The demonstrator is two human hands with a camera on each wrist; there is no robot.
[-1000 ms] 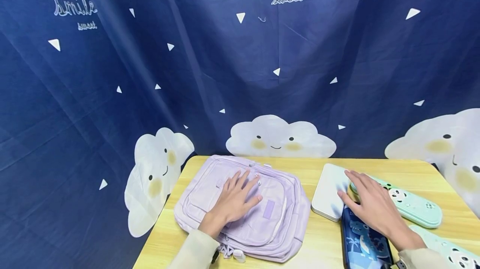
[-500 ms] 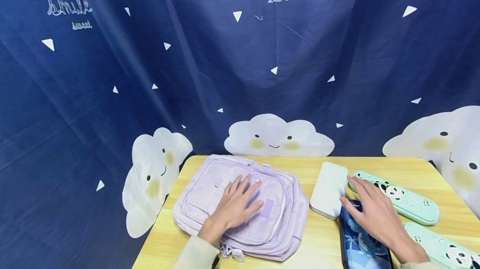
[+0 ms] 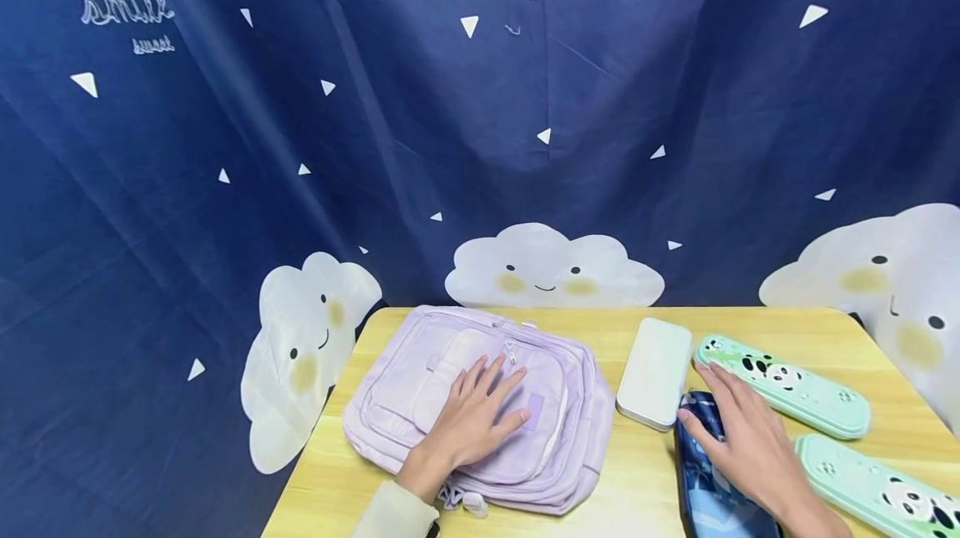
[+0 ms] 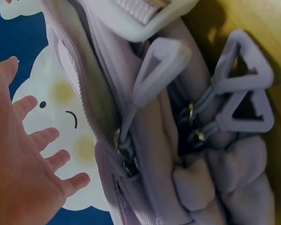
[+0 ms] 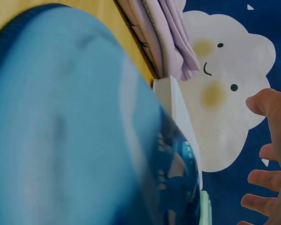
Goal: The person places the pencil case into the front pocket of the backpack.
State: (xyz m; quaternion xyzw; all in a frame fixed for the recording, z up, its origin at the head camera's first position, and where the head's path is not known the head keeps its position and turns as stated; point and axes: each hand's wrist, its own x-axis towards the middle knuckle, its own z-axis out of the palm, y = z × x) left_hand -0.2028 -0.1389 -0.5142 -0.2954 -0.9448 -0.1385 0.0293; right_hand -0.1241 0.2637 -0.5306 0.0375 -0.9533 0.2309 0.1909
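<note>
- Left hand (image 3: 471,425): fingers spread and holding nothing, over the lilac backpack (image 3: 543,384) on the wooden table (image 3: 622,488); whether it touches the fabric is hard to tell.
- Right hand (image 3: 746,438): fingers extended, grasping nothing, over the blue case (image 3: 705,484) — drawn back since a second ago, baring the near end of the green panda case (image 3: 787,384) and the white box (image 3: 655,375).
- Backpack: left of the box, in the same place as before.

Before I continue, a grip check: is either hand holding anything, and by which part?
Nothing is held: the left hand is spread over the lilac backpack, the right hand over the blue case.
</note>
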